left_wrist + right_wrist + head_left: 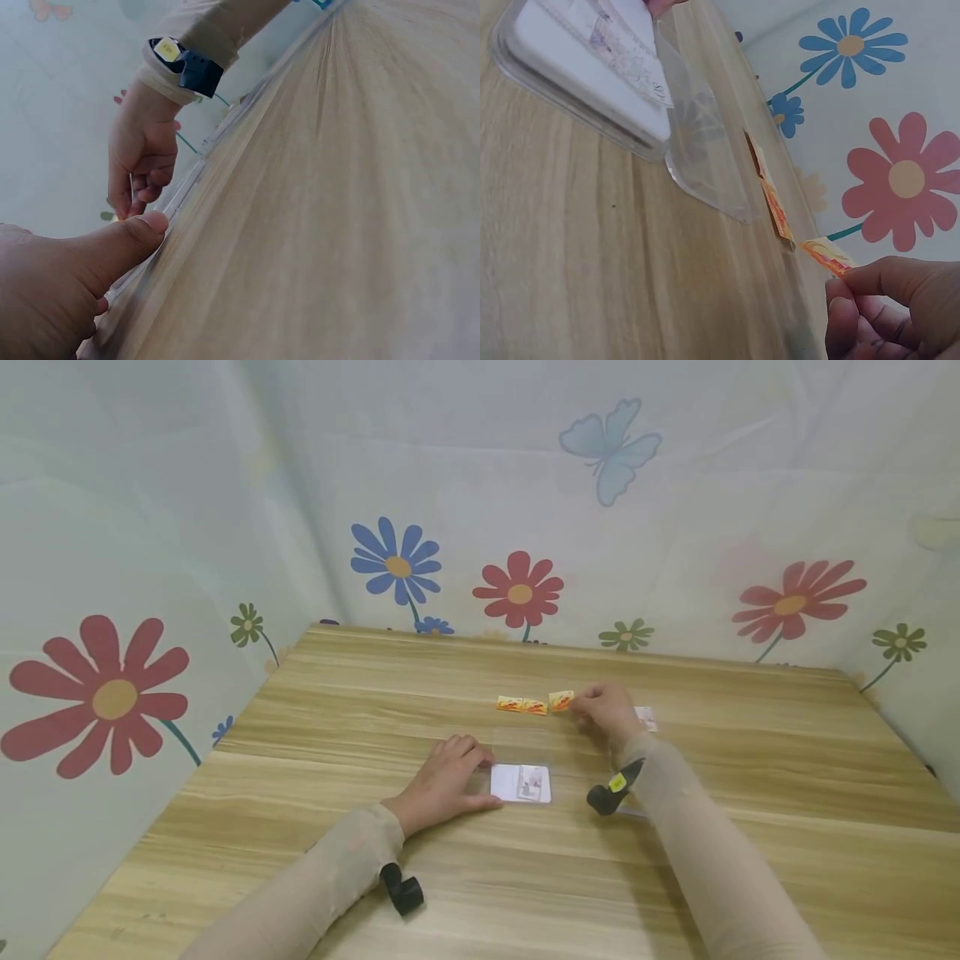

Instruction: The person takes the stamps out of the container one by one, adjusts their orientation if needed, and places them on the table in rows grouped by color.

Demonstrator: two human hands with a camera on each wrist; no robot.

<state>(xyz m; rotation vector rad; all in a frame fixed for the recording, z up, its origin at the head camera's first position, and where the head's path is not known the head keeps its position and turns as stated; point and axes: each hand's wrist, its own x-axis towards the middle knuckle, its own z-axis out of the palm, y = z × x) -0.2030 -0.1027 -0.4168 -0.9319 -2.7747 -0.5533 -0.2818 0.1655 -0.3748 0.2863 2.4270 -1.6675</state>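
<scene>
Little screened-off booth, home or studio, can't really tell which

Pale creased sheets (690, 518) printed with red daisies (115, 700), blue daisies (397, 567) and a light-blue butterfly (613, 453) close in the back and both sides of a wood-grain table (300, 735), pretty much right up by its edges.

The surface (300, 727) is wood-patterned, yellowish tan with darker streaks of grain running mostly from side to side, and a few small dark marks show near its left front. Near its middle lies a clear plastic case (504, 785) with a white inside, its transparent lid (522, 746) opened out toward the back. Beyond the lid, two yellow-and-orange packets (535, 707) lie end to end in a short row. Farther right is a pale printed piece (646, 718), partly hidden; nearer the front, a whitish edge (632, 811) shows, the rest covered.
</scene>
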